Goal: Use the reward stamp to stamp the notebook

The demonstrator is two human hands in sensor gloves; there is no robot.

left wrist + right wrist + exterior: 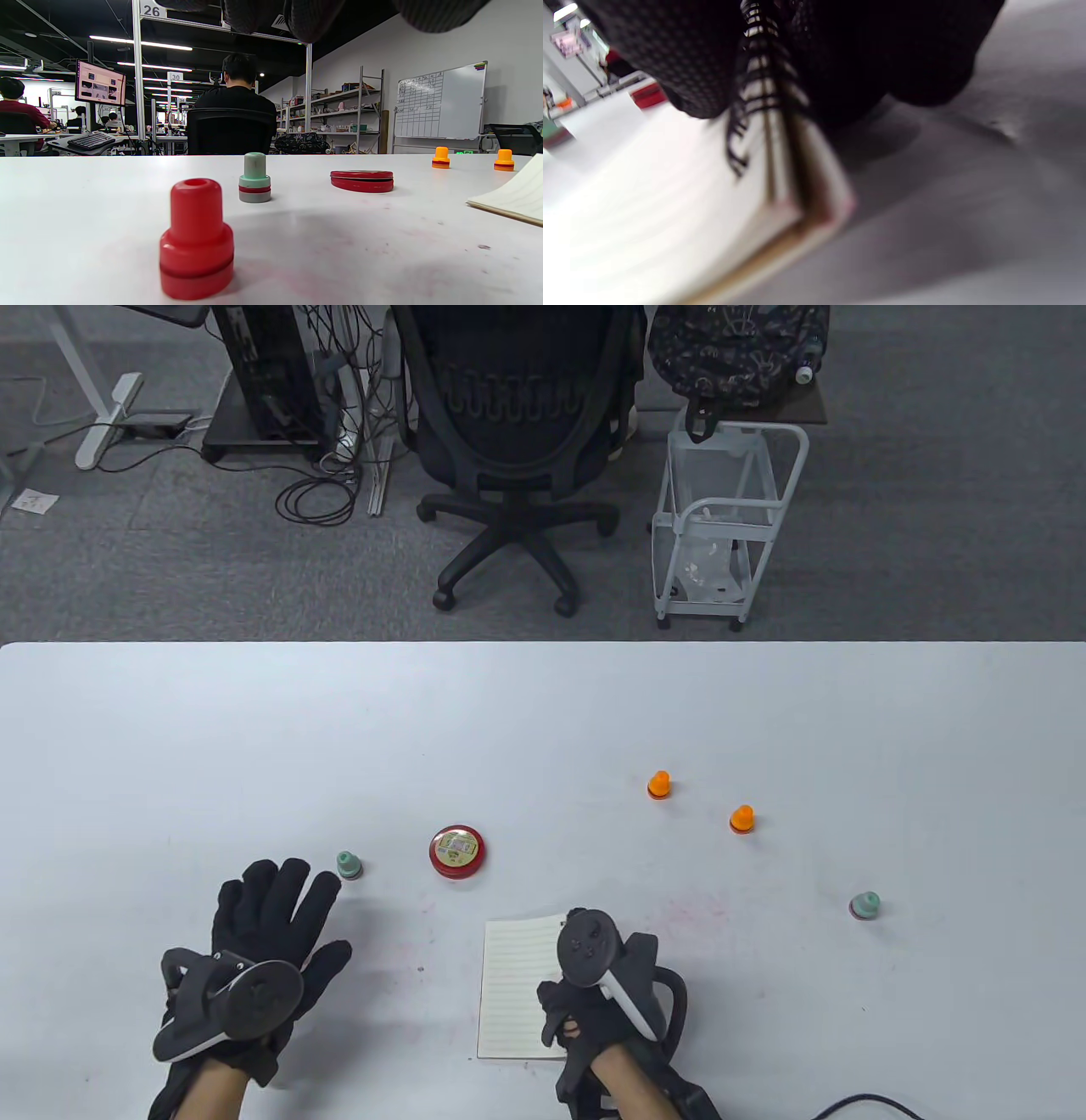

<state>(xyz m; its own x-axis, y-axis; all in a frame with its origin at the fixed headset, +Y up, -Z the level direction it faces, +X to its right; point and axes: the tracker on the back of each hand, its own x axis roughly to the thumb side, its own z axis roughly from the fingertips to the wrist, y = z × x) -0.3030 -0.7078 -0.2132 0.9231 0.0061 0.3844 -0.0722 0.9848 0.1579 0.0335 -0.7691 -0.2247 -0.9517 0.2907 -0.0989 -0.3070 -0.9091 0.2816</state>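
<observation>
A red reward stamp (196,243) stands upright on the white table (543,712), just below my left hand's fingers (305,17); the table view hides it under that hand. My left hand (284,903) hovers flat with fingers spread and holds nothing. The open lined notebook (517,984) lies at the front centre. My right hand (564,1022) grips its spiral-bound right edge (755,93), with fingers (691,63) on the page. A round red ink pad tin (456,851) lies closed behind the notebook and also shows in the left wrist view (362,181).
A green stamp (348,864) stands just beyond my left fingertips, near the tin. Two orange stamps (659,785) (741,819) stand at mid right, and another green stamp (864,905) further right. An office chair (517,458) and a white cart (730,526) stand beyond the far edge.
</observation>
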